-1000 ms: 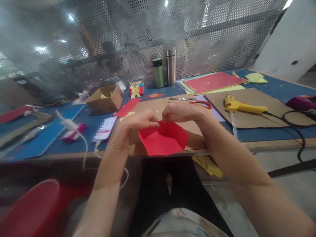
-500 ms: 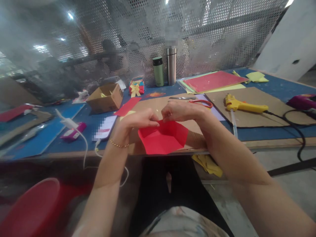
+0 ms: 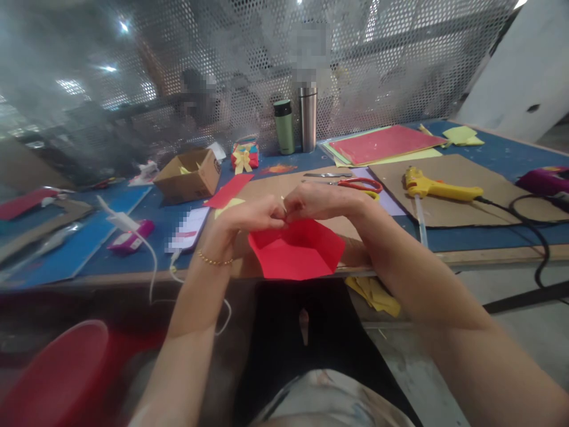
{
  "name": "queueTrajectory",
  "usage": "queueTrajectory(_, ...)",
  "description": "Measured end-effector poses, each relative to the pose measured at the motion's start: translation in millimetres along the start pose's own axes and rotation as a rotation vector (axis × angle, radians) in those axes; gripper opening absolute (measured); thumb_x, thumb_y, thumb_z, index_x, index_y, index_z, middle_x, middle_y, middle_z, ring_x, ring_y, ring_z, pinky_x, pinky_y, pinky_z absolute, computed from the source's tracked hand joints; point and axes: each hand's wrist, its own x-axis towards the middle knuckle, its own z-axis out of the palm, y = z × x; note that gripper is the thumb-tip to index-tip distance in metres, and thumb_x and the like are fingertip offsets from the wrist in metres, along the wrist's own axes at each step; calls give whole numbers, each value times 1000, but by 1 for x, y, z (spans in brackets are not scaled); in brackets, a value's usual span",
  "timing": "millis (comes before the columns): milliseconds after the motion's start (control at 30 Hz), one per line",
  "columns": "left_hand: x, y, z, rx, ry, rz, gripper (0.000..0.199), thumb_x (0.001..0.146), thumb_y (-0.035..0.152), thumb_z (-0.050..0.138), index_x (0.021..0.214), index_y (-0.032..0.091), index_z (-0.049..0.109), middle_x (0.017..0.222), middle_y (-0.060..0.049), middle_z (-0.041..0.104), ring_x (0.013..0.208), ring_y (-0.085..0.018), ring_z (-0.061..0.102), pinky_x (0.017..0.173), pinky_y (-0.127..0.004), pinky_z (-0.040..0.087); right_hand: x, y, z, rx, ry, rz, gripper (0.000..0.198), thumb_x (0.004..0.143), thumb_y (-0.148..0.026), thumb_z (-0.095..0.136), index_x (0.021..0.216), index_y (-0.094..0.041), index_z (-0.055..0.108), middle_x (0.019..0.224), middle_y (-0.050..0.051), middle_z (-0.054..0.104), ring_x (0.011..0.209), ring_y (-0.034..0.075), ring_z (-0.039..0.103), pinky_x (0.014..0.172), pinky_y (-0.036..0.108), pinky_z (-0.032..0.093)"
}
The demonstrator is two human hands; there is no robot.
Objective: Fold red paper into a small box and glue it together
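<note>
A folded piece of red paper point(image 3: 299, 254) with raised sides stands at the table's front edge, on a sheet of brown cardboard point(image 3: 249, 261). My left hand point(image 3: 263, 213) is closed on its far edge, fingers curled in a pinch. Close against it, my right hand point(image 3: 306, 200) is closed too, pinching at the same far edge. The fingertips of both hands nearly meet, and they cover the part of the paper between them. Just beyond my right hand lie red-handled scissors point(image 3: 362, 184) and a slim metal tool point(image 3: 326, 175).
A yellow glue gun point(image 3: 444, 188) rests on cardboard at right, its cable hanging off the edge. At left are a phone point(image 3: 191, 230), a purple device point(image 3: 131, 236) and an open cardboard box point(image 3: 189, 175). Behind stand a green tumbler point(image 3: 284, 127) and a steel flask point(image 3: 308, 121).
My right hand has shifted slightly left, closer to my left hand. The right side of the red paper has spread a little outward to the right.
</note>
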Motion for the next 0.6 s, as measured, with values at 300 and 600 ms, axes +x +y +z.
queueTrajectory(300, 1, -3, 1, -36, 27, 0, 33, 79, 16, 60, 52, 19, 42, 52, 7, 28, 46, -6, 26, 44, -24, 17, 1, -1, 2, -26, 23, 7, 16, 89, -15, 63, 86, -14, 79, 83, 5, 74, 68, 12, 54, 62, 27, 32)
queueTrajectory(600, 7, -8, 7, -143, 11, 10, 32, 79, 17, 61, 52, 20, 43, 52, 6, 29, 48, -7, 26, 46, -25, 17, 3, 8, 5, 3, 28, -55, 19, 85, -15, 61, 83, -17, 80, 73, 1, 70, 65, 11, 50, 62, 25, 32)
